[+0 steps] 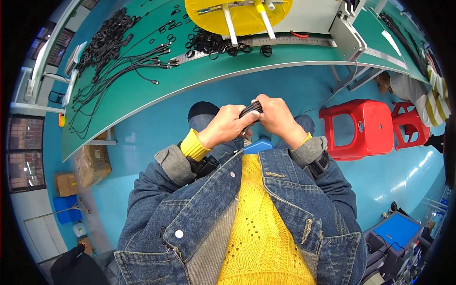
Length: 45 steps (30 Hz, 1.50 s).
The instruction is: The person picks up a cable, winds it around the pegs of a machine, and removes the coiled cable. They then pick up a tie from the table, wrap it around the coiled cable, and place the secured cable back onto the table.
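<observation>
"Black bundle of cable (251, 109), by the look of it: what could go wrong?"

"In the head view, my left hand (223, 124) and right hand (278, 116) both hold the bundle. If either eases, its strands could spring apart, since I see no tie around them."

"And where does it lie in your grip?"

"Between my hands, my left thumb (251, 117) pressed along it, the right wrapped round its other end. It's short of the worktop (185, 76), so a slip could drop it toward the floor (285, 80)."

cable bundle (251, 109): black | tabletop (124, 102): green | stools (373, 129): red | cloth (436, 97): yellow-white stripes
</observation>
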Available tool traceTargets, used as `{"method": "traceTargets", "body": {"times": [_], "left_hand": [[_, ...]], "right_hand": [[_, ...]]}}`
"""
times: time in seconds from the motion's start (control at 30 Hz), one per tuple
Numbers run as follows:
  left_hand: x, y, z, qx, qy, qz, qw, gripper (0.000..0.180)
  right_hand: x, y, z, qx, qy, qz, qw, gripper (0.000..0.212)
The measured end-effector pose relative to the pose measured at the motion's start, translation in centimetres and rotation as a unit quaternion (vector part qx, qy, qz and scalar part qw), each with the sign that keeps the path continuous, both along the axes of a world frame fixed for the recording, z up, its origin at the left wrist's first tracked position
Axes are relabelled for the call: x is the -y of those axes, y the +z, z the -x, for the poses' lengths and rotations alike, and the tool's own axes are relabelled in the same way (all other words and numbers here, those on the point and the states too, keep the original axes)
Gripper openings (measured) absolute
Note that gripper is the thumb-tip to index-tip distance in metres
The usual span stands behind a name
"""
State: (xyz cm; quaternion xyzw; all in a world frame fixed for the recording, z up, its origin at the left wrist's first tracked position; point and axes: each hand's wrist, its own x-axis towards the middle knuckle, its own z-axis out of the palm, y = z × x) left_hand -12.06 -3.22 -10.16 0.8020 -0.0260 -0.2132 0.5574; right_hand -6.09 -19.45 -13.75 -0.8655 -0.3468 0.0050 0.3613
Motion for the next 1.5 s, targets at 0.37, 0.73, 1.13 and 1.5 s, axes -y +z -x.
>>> {"method": "traceTargets", "body": {"times": [0.37, 0.73, 1.13, 1.5], "left_hand": [[-0.6, -0.2, 2.1, -0.112, 0.058, 0.220, 0.967, 0.036], [-1.6, -0.7, 2.5, -0.039, 0.090, 0.199, 0.975, 0.026], [-2.8, 0.8, -0.6, -0.273, -0.035, 0.345, 0.897, 0.037], [-1.9, -1.7, -1.5, -0.287, -0.083, 0.197, 0.934, 0.019]], "right_hand": [[0.4, -0.7, 0.4, -0.082, 0.071, -0.179, 0.978, 0.010], [-0.5, 0.1, 0.7, -0.080, 0.035, -0.144, 0.986, 0.014], [-0.9, 0.7, 0.4, 0.026, 0.077, 0.044, 0.996, 0.014], [-0.7, 0.2, 0.5, 0.025, 0.075, 0.037, 0.996, 0.014]]}}
